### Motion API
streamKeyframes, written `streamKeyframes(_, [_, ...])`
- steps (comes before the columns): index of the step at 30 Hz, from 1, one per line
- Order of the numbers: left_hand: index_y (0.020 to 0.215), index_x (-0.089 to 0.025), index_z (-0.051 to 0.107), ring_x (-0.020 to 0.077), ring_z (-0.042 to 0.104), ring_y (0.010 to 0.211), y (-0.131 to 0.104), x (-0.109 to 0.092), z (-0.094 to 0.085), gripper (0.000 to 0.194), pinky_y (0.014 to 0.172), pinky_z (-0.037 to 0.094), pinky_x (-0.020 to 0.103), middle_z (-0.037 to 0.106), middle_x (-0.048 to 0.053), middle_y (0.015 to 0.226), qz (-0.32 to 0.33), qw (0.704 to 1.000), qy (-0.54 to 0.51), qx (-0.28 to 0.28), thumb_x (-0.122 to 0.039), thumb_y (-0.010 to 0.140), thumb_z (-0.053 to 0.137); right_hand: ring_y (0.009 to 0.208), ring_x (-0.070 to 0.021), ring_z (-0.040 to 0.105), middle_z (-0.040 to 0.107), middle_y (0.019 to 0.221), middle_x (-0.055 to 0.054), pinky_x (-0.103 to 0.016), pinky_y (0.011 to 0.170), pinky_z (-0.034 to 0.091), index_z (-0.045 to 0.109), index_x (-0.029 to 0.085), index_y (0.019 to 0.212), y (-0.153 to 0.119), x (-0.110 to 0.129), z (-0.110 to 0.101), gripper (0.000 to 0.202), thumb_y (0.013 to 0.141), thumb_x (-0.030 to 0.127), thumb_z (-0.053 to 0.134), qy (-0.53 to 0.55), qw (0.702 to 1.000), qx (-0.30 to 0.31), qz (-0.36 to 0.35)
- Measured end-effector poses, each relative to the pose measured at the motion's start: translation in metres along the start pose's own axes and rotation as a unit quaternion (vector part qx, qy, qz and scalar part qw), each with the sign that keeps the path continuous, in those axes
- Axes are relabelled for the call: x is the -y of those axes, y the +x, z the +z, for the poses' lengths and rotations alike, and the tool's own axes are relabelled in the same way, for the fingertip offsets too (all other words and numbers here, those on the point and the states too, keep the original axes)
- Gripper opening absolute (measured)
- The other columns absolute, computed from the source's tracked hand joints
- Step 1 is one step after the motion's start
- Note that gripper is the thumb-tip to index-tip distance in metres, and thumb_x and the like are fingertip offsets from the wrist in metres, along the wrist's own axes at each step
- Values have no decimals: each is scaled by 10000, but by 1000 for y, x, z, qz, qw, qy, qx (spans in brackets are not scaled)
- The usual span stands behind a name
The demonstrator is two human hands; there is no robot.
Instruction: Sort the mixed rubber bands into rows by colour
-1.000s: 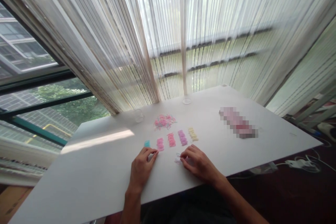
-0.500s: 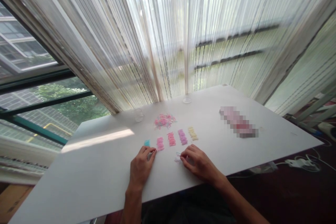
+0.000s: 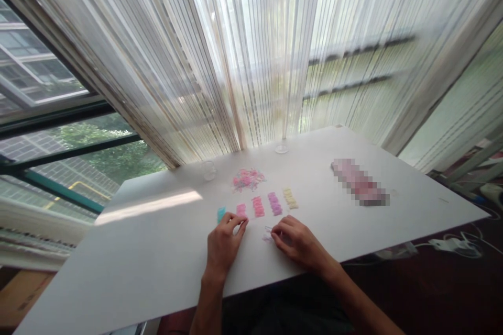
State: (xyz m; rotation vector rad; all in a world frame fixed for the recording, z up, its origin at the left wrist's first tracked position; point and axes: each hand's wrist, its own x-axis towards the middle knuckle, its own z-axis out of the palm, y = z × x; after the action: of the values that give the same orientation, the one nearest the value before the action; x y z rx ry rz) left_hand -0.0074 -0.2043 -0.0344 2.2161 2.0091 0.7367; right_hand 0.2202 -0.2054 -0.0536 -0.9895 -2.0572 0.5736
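Small coloured pieces that look like paper clips lie in neat groups: teal, pink, coral, purple and yellow. Just in front of the pink group, my left hand has thumb and forefinger pinched together; anything between them is too small to make out. My right hand is closed, its fingertips on a pale paper clip. Beside those fingertips lie a few pale lilac clips. Behind the groups is a loose mixed pile, mostly pink.
All this rests on a white table. Two clear round dishes stand along its back edge. A pixelated pinkish object lies at the right. Sheer curtains hang behind the table, and a white power strip lies below its right edge.
My left hand has moved right, from beside the teal group to in front of the pink one, uncovering more of the teal. My right hand stays almost where it was.
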Motion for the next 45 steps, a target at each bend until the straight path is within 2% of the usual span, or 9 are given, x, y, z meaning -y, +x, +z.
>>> streamKeyframes(6, [996,-295,774,131,665,746,16,-28,9,118,601,403,219,703,-25,948,-35,998,18,38,-278,936,673,827,-208,606,643,849,-40,-326,756,508,667,214,910,0,-1,0,94,937,154,600,-2,1000,1,2])
streamKeyframes(12, [1001,-294,775,130,659,759,15,-31,9,120,598,390,218,696,-24,952,-44,998,21,38,-279,933,677,813,-203,606,640,837,-38,-316,740,504,668,214,903,0,1,-1,103,933,145,597,-2,1000,-4,-4])
streamKeyframes(17, [982,-300,778,117,635,714,12,-24,6,111,627,411,220,695,-32,928,-48,998,-4,26,-286,922,685,807,-201,605,640,827,-36,-316,744,503,668,211,891,0,2,-1,103,930,142,602,-6,1000,-7,-5])
streamKeyframes(24, [983,-312,777,132,632,720,8,10,-10,121,639,421,224,703,-36,909,-100,995,9,4,-297,914,680,803,-199,610,642,834,-40,-318,746,510,669,208,889,1,2,-1,103,932,147,599,3,1000,-4,-2])
streamKeyframes(27, [981,-311,778,133,634,712,6,17,-13,124,646,428,231,703,-34,917,-112,994,12,5,-308,916,672,803,-200,613,642,834,-41,-316,742,511,668,211,888,1,2,0,106,931,145,597,3,1000,-7,-1])
streamKeyframes(39, [1009,-312,771,147,654,731,4,17,-14,160,668,462,242,705,-22,927,-107,994,9,38,-317,926,634,795,-199,610,642,829,-41,-318,731,506,668,211,885,1,3,-2,114,936,153,585,3,1000,-3,1])
streamKeyframes(45, [1052,-289,749,147,623,684,-7,13,-17,195,658,478,262,688,-10,904,-95,995,-13,16,-308,922,605,824,-201,609,647,843,-41,-323,757,512,664,216,902,0,1,0,107,942,152,588,5,1000,-24,-1])
